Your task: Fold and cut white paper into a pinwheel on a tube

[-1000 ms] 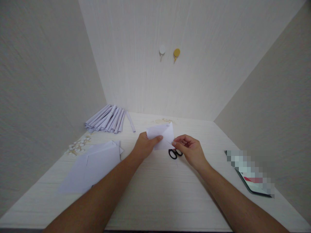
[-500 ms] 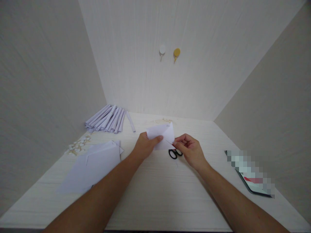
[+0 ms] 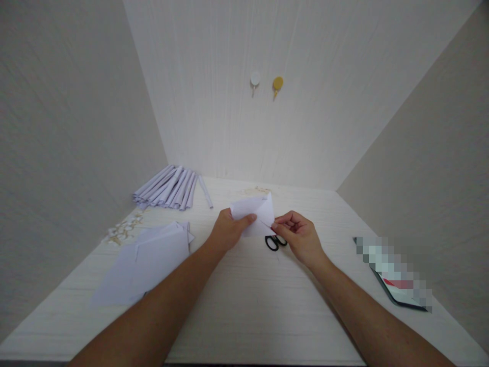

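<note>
Hardly any shift seen since earlier frame; folded paper (image 3: 255, 206) clamped under thumb of left hand (image 3: 224, 230), apparently for steadiness, edge pinched in fingertips of right hand (image 3: 300, 235); scissors (image 3: 272, 249) laid just below those fingertips

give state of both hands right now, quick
Left hand: closed, holding the paper, thumb on top.
Right hand: fingertips closed in a pinch at the paper's near right corner.

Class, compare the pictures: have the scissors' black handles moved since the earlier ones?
No. The scissors' black handles stay in the same place below the yellow wall hook in the view, with no visible shift either way.
</note>
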`<state>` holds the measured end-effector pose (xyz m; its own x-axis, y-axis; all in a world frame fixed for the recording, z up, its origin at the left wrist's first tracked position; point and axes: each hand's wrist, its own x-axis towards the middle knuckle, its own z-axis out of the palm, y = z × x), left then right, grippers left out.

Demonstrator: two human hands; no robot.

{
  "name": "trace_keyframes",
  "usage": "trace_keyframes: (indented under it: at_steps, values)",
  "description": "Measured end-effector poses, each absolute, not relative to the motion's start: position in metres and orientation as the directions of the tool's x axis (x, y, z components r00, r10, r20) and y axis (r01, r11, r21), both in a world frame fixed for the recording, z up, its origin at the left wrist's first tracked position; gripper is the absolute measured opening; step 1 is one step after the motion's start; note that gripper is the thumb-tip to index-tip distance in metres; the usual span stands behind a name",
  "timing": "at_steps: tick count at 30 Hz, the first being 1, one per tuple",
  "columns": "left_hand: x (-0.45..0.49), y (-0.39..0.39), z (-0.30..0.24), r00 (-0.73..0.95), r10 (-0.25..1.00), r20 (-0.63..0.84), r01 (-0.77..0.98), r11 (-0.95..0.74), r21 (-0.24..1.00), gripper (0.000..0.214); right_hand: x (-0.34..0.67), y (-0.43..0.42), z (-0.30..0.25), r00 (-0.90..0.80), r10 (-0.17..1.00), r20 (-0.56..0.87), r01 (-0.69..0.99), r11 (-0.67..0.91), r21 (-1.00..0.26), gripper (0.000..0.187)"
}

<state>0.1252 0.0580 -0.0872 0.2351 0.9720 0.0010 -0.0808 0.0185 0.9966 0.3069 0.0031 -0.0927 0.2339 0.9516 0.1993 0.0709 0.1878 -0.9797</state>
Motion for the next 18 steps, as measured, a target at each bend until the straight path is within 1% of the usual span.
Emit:
trace_keyframes:
  at_steps: [9, 14, 18]
  values:
    - [0.1252, 0.0612, -0.0895, 0.256, 0.967, 0.01, -0.07, 0.009, 0.998, 0.037, 0.3066, 0.0045, -0.0932, 0.205, 0.96, 0.19, -0.064, 0.207, -0.976, 0.032]
    - [0.1252, 0.0594, -0.0881, 0.253, 0.967, 0.01, -0.074, 0.009, 0.997, 0.033, 0.3065, 0.0052, -0.0943, 0.217, 0.957, 0.193, -0.031, 0.204, -0.978, 0.035]
    - [0.126, 0.0591, -0.0911, 0.259, 0.966, 0.01, -0.101, 0.017, 0.995, 0.038, 0.3064, 0.0056, -0.0929, 0.218, 0.956, 0.195, -0.006, 0.201, -0.98, 0.037]
